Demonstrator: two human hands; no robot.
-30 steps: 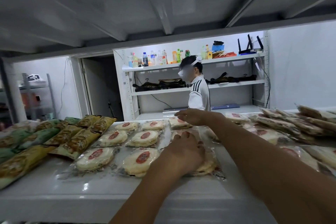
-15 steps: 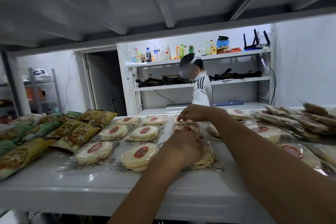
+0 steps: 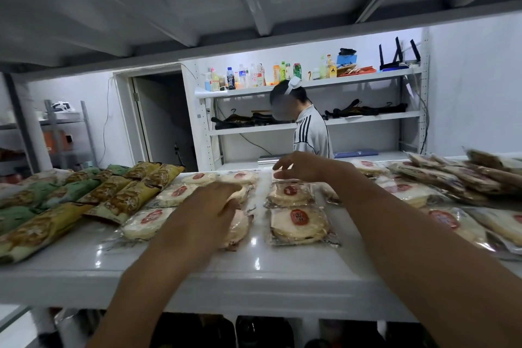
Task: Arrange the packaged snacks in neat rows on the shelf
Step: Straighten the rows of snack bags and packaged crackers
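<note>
The right hand (image 3: 299, 168) reaches to the far edge of the shelf. Its fingers curl down onto the far pack (image 3: 279, 176) of round cakes and pinch it at the top. The left hand (image 3: 209, 206) lies over the next column to the left, covering a middle pack (image 3: 240, 195) and part of a near pack (image 3: 238, 230) — from behind, I cannot tell whether its fingers grasp the wrapper or only rest on it.

Nearer than the far pack, in the same column, two more clear packs lie flat one behind the other: the second pack (image 3: 291, 193) and the front pack (image 3: 299, 224), each with a red label. A strip of bare white shelf (image 3: 254, 263) separates this column from the one under the left hand. Further left, a third column of round cakes (image 3: 147, 222) runs from near to far. Beyond it are yellow-brown bags (image 3: 127, 195) laid aslant, then green bags (image 3: 56, 192) at the left end. On the right a loose heap of packs (image 3: 452, 178) overlaps — not in rows. Beyond the shelf a person in a white striped jacket (image 3: 310, 133) stands before a rack of bottles (image 3: 254, 76).
</note>
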